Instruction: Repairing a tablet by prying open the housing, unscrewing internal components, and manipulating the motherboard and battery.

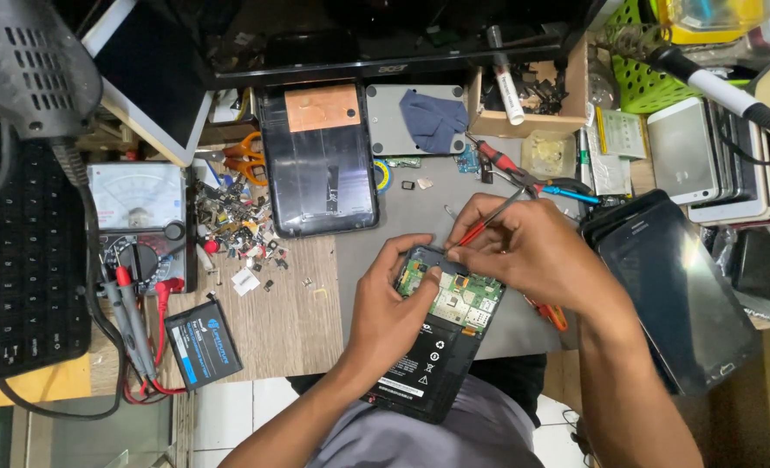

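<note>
Both our hands are working at the near middle of the bench: our left hand (394, 312) is gripping the opened phone (441, 334) by its edge, while our right hand (532, 251) is pinching a red-handled screwdriver (482, 224) against its circuit board (454, 295)

A phone repair workshop: the bench (290, 321) holds a meter (138, 212) at nine o'clock, tiny loose parts (238, 230), and stacked phones (723, 160) at two o'clock.
</note>
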